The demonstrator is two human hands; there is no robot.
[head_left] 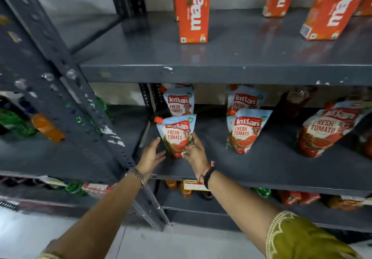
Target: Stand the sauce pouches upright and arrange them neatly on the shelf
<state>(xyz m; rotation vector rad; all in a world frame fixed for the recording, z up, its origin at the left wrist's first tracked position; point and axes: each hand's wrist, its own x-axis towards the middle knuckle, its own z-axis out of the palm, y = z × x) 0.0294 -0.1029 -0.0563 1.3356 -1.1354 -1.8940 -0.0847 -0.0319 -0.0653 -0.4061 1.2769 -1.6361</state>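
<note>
Several Kissan tomato sauce pouches stand on the grey middle shelf (pixel 271 164). The front left pouch (pixel 177 134) stands upright with its orange cap at the top left. My right hand (pixel 196 154) touches its lower right side with the fingers around the edge. My left hand (pixel 152 154) is spread just left of its base, palm facing it, barely apart. Behind it stands another pouch (pixel 179 102). Two more pouches (pixel 244 130) (pixel 242 99) stand in a row to the right. A larger pouch (pixel 324 130) leans to the right at the far right.
Orange juice cartons (pixel 193 11) (pixel 332 7) stand on the upper shelf. A slotted grey upright post (pixel 84 105) runs diagonally at the left. Bottles (pixel 48 128) lie on the neighbouring left rack. Bottles and packs (pixel 291 197) fill the lower shelf.
</note>
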